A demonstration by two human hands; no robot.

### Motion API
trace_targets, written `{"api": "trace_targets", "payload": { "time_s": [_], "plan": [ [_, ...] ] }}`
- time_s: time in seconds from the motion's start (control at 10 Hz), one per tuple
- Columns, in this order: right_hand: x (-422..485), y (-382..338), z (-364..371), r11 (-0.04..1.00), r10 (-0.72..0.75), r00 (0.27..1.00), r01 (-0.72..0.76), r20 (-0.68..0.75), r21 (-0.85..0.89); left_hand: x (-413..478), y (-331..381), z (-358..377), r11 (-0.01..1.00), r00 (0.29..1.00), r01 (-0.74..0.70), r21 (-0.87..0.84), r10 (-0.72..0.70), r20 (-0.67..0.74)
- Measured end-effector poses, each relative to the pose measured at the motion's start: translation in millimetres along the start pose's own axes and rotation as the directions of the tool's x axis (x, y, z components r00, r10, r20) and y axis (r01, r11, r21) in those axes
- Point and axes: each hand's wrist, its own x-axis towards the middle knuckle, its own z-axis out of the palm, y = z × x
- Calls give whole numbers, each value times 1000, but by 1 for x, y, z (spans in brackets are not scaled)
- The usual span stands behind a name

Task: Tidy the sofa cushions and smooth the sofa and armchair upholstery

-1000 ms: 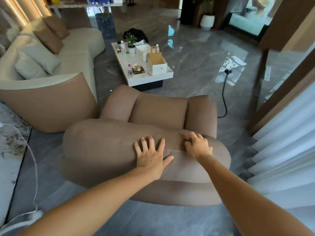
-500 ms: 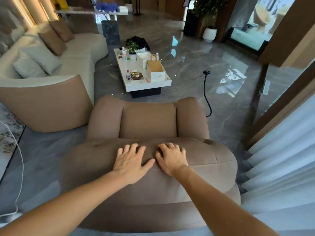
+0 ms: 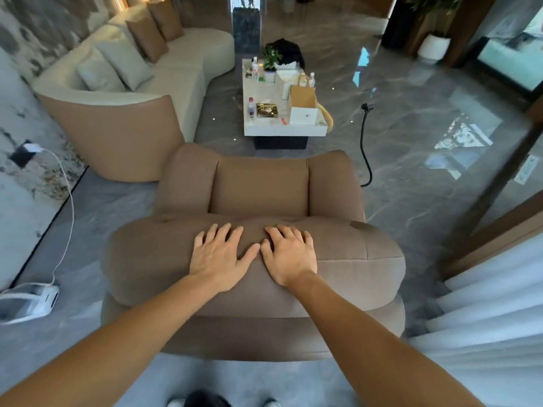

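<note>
Left hand [image 3: 219, 258] and right hand [image 3: 289, 255] are pressing flat, side by side, on the padded top of the brown fabric armchair's [image 3: 261, 189] backrest, fingers [image 3: 233, 235] spread apart and gripping nothing. The cream curved sofa [image 3: 179, 69] is standing beyond, cushions [image 3: 123, 64] leaning against its back.

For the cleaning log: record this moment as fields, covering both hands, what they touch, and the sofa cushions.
left hand: left hand flat, fingers spread, palm down on the armchair backrest
right hand: right hand flat beside it, thumbs nearly meeting
held items: none
armchair seat: bare seat
sofa: cream sofa with four cushions leaning on its back
coffee table: coffee table with a paper bag, bottles, plant
</note>
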Motion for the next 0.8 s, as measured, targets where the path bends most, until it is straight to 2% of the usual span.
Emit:
{"api": "trace_targets", "payload": {
  "time_s": [0.3, 0.5, 0.6, 0.7, 0.8],
  "plan": [
    [-11, 37, -7, 999, -1, 1000, 2, 27, -33, -15, 44, 11, 999, 997, 41, 29, -40, -60],
    [-12, 37, -14, 999, 0, 997, 4, 79, -53, -12, 49, -1, 998, 998, 56, 22, -56, 30],
    [-9, 33, -25, 998, -7, 991, 15, 137, -62, -6, 45, -14, 999, 986, 37, 0, -37, 160],
    [18, 29, -58, 998, 26, 941, -6, 337, -61, 11, 36, -49, 1000, 936, -14, 0, 13, 351],
    [57, 26, -112, 994, 85, 865, -39, 495, -103, 35, 30, -101, 996, 929, -3, 94, -32, 368]
  ]
}}
